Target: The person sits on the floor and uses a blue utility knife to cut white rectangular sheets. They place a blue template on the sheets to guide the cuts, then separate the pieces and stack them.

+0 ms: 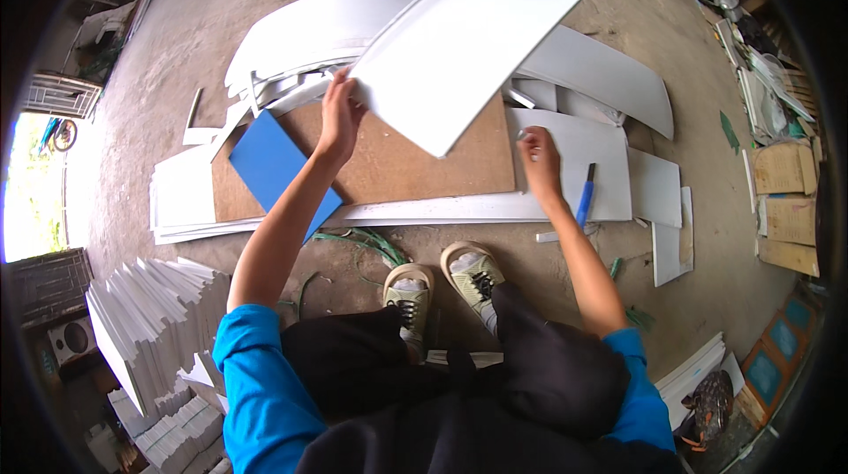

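My left hand point(340, 119) is closed on the near left edge of a long white board point(481, 41), which tilts up and away to the right. My right hand point(541, 159) hovers right of the board's lower corner, apart from it, fingers curled; whether anything small is in them I cannot make out. Near that wrist lies a cutter knife point(586, 198) with a blue handle and dark tip. Below the raised board is a brown board point(415, 178) on a stack of white sheets point(583, 156). A blue rectangular panel point(281, 169) lies partly behind my left forearm.
More white boards point(309, 28) and offcuts lie beyond. Beside my left leg stand many white pieces point(159, 306) on edge. Green strapping point(367, 249) is tangled near my shoes point(411, 297). Cardboard boxes point(789, 196) and scrap line the right side.
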Motion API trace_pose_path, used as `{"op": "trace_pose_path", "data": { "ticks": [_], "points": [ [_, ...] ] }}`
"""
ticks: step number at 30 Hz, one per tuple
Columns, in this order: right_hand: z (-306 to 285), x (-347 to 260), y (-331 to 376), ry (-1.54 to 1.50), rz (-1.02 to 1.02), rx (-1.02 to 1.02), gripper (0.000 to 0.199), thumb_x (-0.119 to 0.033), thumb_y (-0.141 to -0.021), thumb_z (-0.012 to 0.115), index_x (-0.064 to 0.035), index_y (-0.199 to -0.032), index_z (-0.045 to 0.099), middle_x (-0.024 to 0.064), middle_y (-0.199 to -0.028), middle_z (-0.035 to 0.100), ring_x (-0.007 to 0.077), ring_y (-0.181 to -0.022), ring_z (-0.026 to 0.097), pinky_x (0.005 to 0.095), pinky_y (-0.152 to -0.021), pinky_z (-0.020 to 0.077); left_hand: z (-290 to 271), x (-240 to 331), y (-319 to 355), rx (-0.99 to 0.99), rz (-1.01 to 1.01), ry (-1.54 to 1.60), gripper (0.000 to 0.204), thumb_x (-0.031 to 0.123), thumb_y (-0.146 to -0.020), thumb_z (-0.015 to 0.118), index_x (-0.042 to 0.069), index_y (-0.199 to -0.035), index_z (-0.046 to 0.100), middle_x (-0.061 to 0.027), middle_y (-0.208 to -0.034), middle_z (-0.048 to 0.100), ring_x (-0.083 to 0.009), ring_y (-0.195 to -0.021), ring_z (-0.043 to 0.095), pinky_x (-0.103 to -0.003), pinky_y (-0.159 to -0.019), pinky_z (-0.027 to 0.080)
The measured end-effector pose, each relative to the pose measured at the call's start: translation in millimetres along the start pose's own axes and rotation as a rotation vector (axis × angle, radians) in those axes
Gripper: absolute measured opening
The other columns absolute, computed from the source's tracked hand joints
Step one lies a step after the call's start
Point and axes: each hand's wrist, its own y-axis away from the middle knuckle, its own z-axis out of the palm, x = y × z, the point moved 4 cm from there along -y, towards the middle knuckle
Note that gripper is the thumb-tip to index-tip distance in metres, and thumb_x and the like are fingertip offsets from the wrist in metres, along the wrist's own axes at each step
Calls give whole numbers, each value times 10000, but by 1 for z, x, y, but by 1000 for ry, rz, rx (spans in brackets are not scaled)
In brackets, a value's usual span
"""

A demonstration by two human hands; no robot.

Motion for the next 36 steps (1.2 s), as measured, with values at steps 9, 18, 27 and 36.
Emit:
{"op": "trace_pose_path", "data": {
  "ticks": [9, 18, 27, 36],
  "points": [
    [135, -64, -1, 204, -420, -253, 491, -49, -696, 661, -22, -1093, 375, 168, -1005, 447, 323, -960, 446, 400, -832, 399, -164, 31, 17, 634, 287, -34, 252, 171, -838, 320, 73, -868, 550, 33, -669, 380, -56, -588, 324, -200, -535, 289],
    [98, -43, -13, 303, -364, -242, 575, 106, -673, 554, -45, -1192, 358, 194, -1026, 473, 364, -940, 487, 420, -805, 419, -228, 12, 33, 721, 298, -76, 270, 194, -849, 309, 55, -831, 540, 4, -703, 437, -75, -622, 371, -225, -558, 338],
    [-83, 11, -10, 595, -155, 159, 548, 83, -725, 511, -59, -1228, 345, 146, -907, 477, 288, -854, 499, 411, -726, 422, -194, 5, 9, 425, 172, 73, 231, 285, -865, 393, 108, -855, 540, 25, -652, 439, -56, -568, 442, -201, -503, 378],
    [-160, 65, -30, 651, 140, 619, 396, 4, -760, 537, -15, -1135, 409, 200, -1084, 366, 333, -996, 447, 404, -866, 386, -103, -20, -28, 237, 49, 2, 230, 300, -867, 417, 111, -845, 547, 29, -708, 409, -71, -651, 408, -205, -589, 349]
  ]
}}
